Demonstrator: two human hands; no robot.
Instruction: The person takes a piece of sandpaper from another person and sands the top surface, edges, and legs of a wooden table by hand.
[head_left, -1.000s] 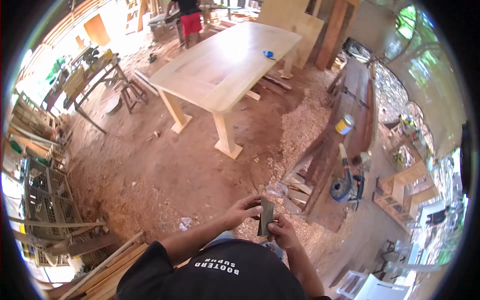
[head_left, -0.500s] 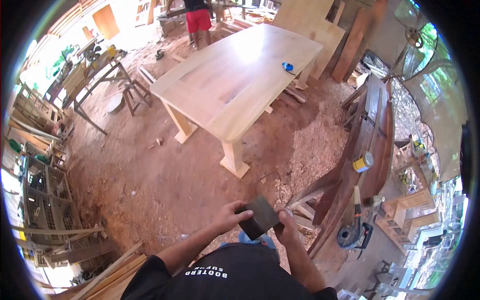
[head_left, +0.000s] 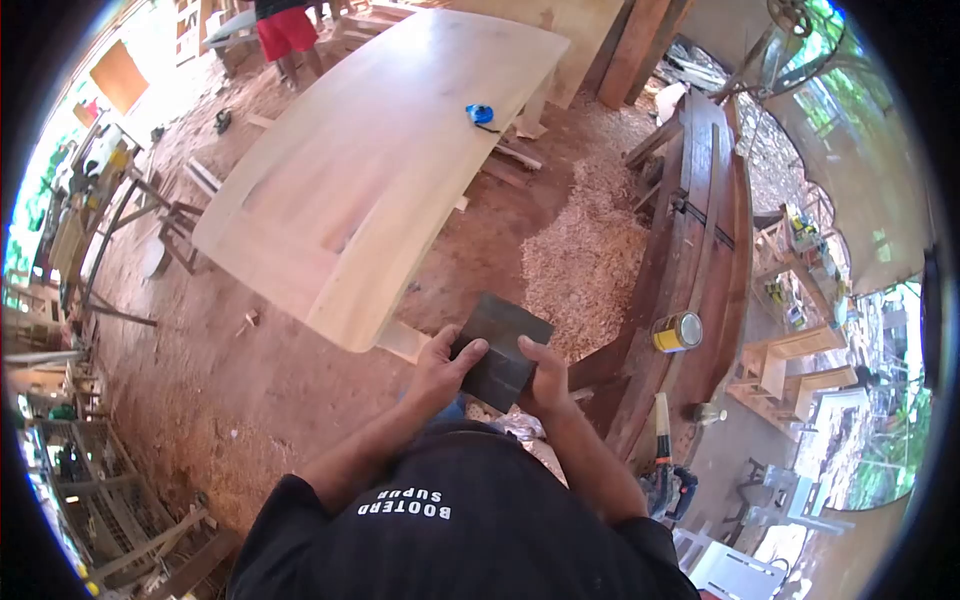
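Note:
A dark grey sheet of sandpaper (head_left: 501,347) is held between both hands in front of my chest. My left hand (head_left: 445,368) grips its left edge, thumb on top. On the opposite edge my right hand (head_left: 544,378) pinches it, also with the thumb on top; the fingers beneath are partly hidden. Ahead stands a pale wooden table (head_left: 385,170), its near corner just beyond the sheet. A blue tape measure (head_left: 480,114) lies on the tabletop near the right edge.
To the right, a dark wooden bench (head_left: 690,260) carries a yellow can (head_left: 677,332), with a power tool (head_left: 668,490) near its front end. Wood shavings (head_left: 585,270) cover the ground between table and bench. A person in red shorts (head_left: 286,33) stands beyond the table.
My view has shifted toward the table, which looks closer and further left. Both hands have raised the sandpaper, and its broad face now lies flatter toward me.

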